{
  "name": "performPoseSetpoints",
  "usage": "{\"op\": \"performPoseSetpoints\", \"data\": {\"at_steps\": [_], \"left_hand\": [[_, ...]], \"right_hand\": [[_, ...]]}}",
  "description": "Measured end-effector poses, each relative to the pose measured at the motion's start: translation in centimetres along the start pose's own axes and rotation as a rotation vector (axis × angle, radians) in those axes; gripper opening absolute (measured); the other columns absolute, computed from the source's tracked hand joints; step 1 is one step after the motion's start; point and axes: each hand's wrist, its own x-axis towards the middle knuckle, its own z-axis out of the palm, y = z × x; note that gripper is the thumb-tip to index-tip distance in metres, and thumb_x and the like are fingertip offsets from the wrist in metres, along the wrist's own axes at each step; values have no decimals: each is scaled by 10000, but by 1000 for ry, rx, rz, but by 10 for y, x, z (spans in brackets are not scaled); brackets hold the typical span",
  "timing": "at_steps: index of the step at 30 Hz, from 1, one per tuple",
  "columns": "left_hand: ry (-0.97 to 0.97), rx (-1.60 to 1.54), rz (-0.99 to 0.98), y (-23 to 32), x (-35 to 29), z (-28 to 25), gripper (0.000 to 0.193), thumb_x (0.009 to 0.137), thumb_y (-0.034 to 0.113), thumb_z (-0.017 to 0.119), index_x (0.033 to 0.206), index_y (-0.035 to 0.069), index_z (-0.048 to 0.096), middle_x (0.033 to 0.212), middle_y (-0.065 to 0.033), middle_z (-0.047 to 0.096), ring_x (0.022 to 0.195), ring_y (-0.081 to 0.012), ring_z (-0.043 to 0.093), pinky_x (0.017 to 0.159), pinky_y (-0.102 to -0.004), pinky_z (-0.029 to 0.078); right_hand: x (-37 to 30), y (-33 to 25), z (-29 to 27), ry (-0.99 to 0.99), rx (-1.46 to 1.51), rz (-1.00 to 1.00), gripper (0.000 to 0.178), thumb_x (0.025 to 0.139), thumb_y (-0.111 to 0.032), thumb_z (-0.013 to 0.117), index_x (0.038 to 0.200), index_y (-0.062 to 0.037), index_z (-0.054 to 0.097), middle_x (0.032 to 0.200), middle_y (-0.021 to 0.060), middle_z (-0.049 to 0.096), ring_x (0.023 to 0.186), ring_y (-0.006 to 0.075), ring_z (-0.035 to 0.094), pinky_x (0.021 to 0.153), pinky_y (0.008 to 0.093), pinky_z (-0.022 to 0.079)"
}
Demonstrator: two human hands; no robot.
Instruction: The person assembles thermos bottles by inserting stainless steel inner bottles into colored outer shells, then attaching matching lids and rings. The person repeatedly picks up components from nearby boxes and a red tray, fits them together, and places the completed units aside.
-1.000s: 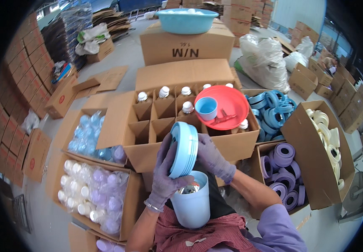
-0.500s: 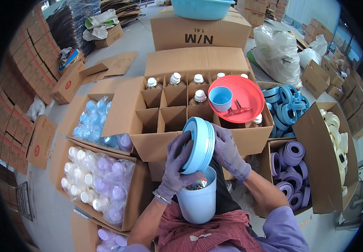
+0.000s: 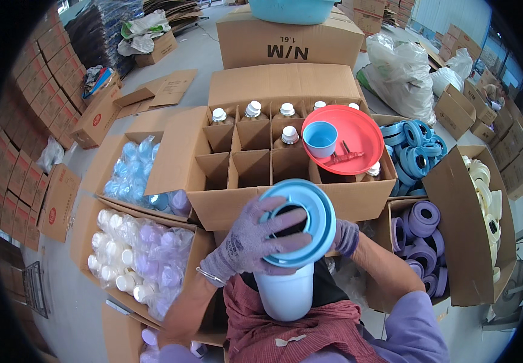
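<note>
A pale blue cylindrical container (image 3: 285, 295) stands upright at my lap. Over its mouth is a blue ring-shaped lid (image 3: 318, 213) with a dark central opening, slightly tilted; I cannot tell whether it is seated. My left hand (image 3: 250, 237), in a purple-grey glove, grips the lid from the left, fingers reaching across its opening. At the lid's right side is my right hand (image 3: 345, 237), also gloved; the lid hides its fingers. The container's inside is covered from sight.
Ahead is a divided carton (image 3: 237, 206) with white-capped bottles. A red plate (image 3: 364, 136) on it bears a blue cup (image 3: 320, 138) and a dark red tool (image 3: 344, 158). Cartons of bagged caps (image 3: 146, 254) stand left; blue rings (image 3: 412, 151) and purple rings (image 3: 423, 221) lie right.
The lid has swung from nearly on edge to flatter over the container, hiding its mouth. My left fingers now spread across the lid's top; my right hand has lowered behind it.
</note>
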Motion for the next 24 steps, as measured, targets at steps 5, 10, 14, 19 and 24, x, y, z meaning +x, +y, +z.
{"op": "performPoseSetpoints", "data": {"at_steps": [5,10,14,19,24], "left_hand": [[-119,-320,-176,-16,-48,1,758,684,412,833,1351,147,589,1441,-80,535,1322,-384,448,1094,-502,367],[-245,-562,-277,-25,-70,16,736,708,370,821,1352,89,601,1419,-49,568,1319,-341,465,1109,-466,367],[-321,-655,-302,-25,-68,25,731,685,376,829,1325,92,616,1394,-50,583,1333,-339,441,1128,-466,329],[-312,-520,-292,-7,-77,30,760,716,483,801,1341,102,596,1408,-61,567,1374,-319,415,1140,-467,305],[-310,-161,-504,54,-51,28,778,782,608,699,1330,69,575,1357,-135,587,1315,-327,498,1138,-452,335]], "right_hand": [[-3,-49,19,245,-822,431,333,954,-318,567,1068,-26,680,738,37,655,672,116,650,515,257,509],[-23,-9,24,459,-588,-37,326,981,-230,518,1162,14,634,1056,139,669,1030,219,650,899,320,520],[-26,19,38,328,-1199,-309,316,951,-135,514,1230,3,573,1198,191,616,1180,321,585,995,362,481],[-30,38,40,356,-1084,-298,344,944,-115,499,1264,-4,557,1218,195,627,1157,333,608,1017,365,477],[1,63,-7,68,312,117,366,1004,-142,430,1313,10,554,1262,167,636,1143,291,628,1035,358,466]]}}
